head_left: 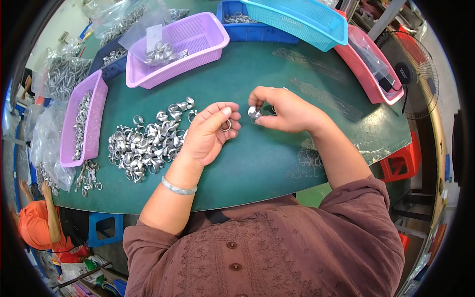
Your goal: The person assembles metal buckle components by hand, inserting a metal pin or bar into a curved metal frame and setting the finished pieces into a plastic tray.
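Note:
Over the middle of the green table, my left hand [212,129] is turned partly palm up, its fingers curled and pinching a silver metal ring [226,125]. My right hand [284,110] faces it a short way off, thumb and fingers closed on silver rings [254,113] with domed, shiny tops; their exact number is partly hidden by the fingers. Just left of my left wrist spreads a pile of similar silver rings [143,148]. A few loose ones lie at its upper edge, close to my left fingers.
A lilac basket [143,74] holding a bag of rings stands behind the pile, with another lilac basket [94,133] at left. Blue, turquoise [302,22] and pink [366,64] baskets line the far edge. A fan [408,72] stands right; a person in orange [42,225] works at left.

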A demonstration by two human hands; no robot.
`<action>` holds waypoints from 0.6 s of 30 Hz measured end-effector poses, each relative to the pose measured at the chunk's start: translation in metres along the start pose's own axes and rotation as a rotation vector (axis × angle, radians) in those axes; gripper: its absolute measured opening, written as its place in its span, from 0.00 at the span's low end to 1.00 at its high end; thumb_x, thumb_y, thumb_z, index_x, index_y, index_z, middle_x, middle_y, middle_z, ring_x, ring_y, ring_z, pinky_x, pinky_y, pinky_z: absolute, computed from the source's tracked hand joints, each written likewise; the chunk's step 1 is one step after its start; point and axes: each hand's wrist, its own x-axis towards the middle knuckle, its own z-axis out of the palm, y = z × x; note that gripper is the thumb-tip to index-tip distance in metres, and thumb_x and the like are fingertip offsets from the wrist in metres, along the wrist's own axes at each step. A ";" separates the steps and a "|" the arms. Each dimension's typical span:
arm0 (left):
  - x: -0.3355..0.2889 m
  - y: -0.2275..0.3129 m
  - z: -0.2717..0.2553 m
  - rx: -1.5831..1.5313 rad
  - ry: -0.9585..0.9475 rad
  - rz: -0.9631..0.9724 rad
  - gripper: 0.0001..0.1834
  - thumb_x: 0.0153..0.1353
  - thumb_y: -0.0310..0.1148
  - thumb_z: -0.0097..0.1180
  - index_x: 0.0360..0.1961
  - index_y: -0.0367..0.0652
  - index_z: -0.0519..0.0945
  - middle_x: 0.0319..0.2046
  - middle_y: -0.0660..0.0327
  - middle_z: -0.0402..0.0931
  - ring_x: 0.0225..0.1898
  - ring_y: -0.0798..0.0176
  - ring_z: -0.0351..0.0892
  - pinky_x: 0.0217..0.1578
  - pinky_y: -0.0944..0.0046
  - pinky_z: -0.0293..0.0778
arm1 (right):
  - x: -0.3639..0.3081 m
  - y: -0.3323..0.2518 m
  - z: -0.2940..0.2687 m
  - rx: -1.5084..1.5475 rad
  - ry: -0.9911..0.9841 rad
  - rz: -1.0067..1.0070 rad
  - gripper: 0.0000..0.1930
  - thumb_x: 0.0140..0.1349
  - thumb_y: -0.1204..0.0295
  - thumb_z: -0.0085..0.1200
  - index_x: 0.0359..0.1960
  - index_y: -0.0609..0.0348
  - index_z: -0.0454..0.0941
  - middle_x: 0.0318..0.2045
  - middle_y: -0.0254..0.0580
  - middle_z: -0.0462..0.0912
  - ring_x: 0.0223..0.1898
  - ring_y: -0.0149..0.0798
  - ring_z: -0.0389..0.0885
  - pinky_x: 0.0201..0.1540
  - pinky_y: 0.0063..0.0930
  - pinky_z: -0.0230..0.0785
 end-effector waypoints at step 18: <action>0.001 -0.008 0.011 0.186 0.128 -0.132 0.08 0.60 0.34 0.49 0.29 0.42 0.74 0.22 0.66 0.71 0.20 0.74 0.66 0.19 0.76 0.61 | 0.001 -0.001 0.012 0.123 -0.017 -0.068 0.17 0.46 0.76 0.56 0.40 0.62 0.70 0.30 0.41 0.76 0.33 0.36 0.75 0.37 0.26 0.67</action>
